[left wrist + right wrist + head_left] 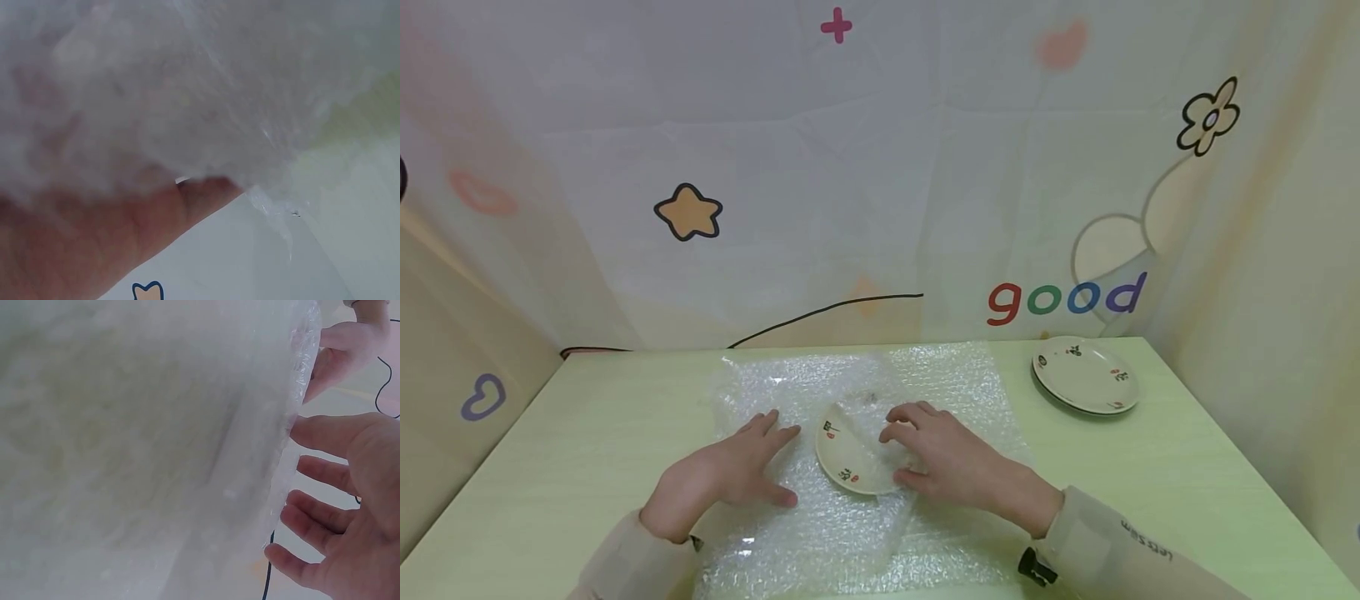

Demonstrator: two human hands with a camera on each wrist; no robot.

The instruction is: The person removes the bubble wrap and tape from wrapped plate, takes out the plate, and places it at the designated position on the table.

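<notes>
A cream plate (846,454) with small dark and red motifs lies on a sheet of bubble wrap (797,542). A flap of wrap covers the plate's right part. My left hand (730,467) is left of the plate over the wrap, fingers spread, holding nothing. In the left wrist view, blurred wrap (206,100) hides much of the hand (125,237). At the flap over the plate's right side is my right hand (958,458), its fingers loosely bent and apart. The right wrist view shows the right hand's (350,506) fingertips at the edge of the wrap (250,456).
A small stack of similar plates (1086,377) stands at the back right of the pale green table (1187,517). Behind it hangs a printed curtain (850,208). A black clip (1037,568) is by the right sleeve.
</notes>
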